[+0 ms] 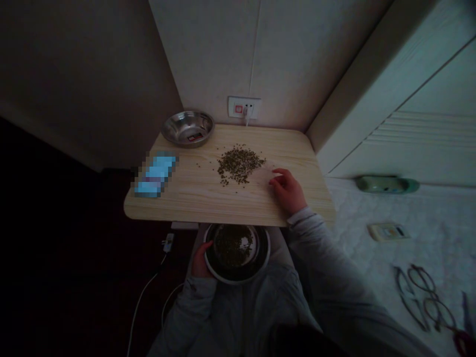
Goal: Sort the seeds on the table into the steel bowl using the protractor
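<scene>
A heap of small dark green beans (239, 163) lies in the middle of a light wooden table (193, 191). My right hand (287, 191) rests on the table just right of the heap, fingers curled together near a faint pale sheet. My left hand (201, 260) grips the left rim of a metal bowl (237, 254) held below the table's near edge, on my lap. That bowl holds more of the same beans.
An empty steel bowl (188, 128) stands at the table's far left corner. A blurred blue object (155, 175) lies on the left side. A wall socket (244, 107) with a plug sits behind. On the white bed to the right lie two pairs of glasses (422, 297), a card (387, 231) and a green case (386, 184).
</scene>
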Available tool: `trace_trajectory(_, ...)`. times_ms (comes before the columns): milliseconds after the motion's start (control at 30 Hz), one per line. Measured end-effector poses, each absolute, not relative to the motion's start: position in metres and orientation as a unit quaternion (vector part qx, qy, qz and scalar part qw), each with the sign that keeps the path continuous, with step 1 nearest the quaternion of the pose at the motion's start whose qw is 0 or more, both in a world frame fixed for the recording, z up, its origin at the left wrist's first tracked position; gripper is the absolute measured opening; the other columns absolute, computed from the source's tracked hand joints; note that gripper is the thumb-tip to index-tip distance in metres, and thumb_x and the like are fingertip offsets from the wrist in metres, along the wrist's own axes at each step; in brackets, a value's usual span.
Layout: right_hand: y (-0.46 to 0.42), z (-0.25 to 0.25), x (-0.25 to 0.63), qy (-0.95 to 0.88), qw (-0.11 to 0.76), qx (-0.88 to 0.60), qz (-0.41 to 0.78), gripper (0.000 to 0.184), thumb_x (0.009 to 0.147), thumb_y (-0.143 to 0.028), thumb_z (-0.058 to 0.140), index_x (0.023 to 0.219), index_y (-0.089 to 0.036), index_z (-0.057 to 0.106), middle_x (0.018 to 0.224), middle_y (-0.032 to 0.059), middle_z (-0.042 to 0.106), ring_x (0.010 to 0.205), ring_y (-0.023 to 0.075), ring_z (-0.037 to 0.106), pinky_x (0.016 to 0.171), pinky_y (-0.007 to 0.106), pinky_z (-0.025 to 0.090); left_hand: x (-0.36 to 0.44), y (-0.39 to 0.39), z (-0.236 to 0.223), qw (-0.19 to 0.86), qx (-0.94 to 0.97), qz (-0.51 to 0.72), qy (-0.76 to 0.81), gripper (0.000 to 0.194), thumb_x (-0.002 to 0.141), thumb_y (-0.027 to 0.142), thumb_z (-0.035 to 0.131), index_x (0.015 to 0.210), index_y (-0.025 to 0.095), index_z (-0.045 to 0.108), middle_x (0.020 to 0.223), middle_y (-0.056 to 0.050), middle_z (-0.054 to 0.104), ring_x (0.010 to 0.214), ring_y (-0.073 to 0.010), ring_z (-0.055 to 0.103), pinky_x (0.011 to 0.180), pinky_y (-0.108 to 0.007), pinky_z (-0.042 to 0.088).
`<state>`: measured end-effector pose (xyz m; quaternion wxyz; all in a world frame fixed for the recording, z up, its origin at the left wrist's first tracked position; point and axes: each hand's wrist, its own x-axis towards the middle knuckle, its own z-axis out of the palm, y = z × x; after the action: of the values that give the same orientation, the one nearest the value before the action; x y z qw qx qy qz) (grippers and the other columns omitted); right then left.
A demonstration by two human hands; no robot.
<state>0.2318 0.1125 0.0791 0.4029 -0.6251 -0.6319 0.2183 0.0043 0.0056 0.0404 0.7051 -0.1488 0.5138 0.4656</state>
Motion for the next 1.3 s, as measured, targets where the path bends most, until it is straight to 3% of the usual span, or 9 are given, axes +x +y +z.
trace_trajectory(167,0.116,0.08,0.225,-0.656,0.368,-0.624,0.211,0.029,0.072,-0.023,0.044,0.1,-0.018,0.049,0.068,0.0003,0.057,0.059,0.0104,0.05,0.058,0.024,0.041,0.004,0.004,0.04,0.698,-0.13,0.482,0.513,0.028,0.067,0.009,0.045,0.043,0.015,0.059,0.038,-0.002,0.059,0.048,-0.0158,0.06,0.058,-0.025,0.047)
trace_trajectory(367,0.107,0.083,0.221,-0.684,0.336,-0.611,0.212,0.028,0.073,-0.024,0.043,0.1,-0.018,0.05,0.069,0.0003,0.058,0.06,0.0105,0.052,0.058,0.023,0.04,0.005,0.004,0.038,0.699,-0.144,0.468,0.521,0.025,0.065,0.009,0.045,0.047,0.013,0.06,0.046,-0.006,0.062,0.06,-0.0198,0.062,0.065,-0.029,0.047)
trace_trajectory(600,0.086,0.089,0.209,-0.722,0.316,-0.573,0.224,0.026,0.075,-0.026,0.042,0.099,-0.018,0.051,0.069,0.0006,0.057,0.063,0.0109,0.052,0.061,0.022,0.04,0.004,0.006,0.043,0.684,-0.133,0.467,0.544,0.026,0.066,0.01,0.044,0.045,0.016,0.058,0.045,-0.004,0.062,0.055,-0.0177,0.061,0.063,-0.029,0.047)
trace_trajectory(967,0.07,0.088,0.218,-0.676,0.328,-0.607,0.258,0.028,0.074,-0.027,0.044,0.1,-0.018,0.05,0.068,0.0005,0.056,0.063,0.0111,0.052,0.061,0.023,0.041,0.002,0.004,0.031,0.705,-0.179,0.449,0.518,0.018,0.064,0.015,0.046,0.056,0.013,0.062,0.054,-0.009,0.065,0.083,-0.0262,0.058,0.075,-0.036,0.044)
trace_trajectory(1300,0.062,0.087,0.211,-0.688,0.317,-0.596,0.266,0.029,0.076,-0.03,0.042,0.101,-0.019,0.049,0.069,0.0006,0.055,0.061,0.0111,0.05,0.059,0.024,0.04,-0.005,0.003,0.025,0.653,-0.144,0.485,0.564,0.018,0.063,0.012,0.048,0.051,0.018,0.059,0.043,-0.003,0.061,0.076,-0.0226,0.06,0.072,-0.034,0.046)
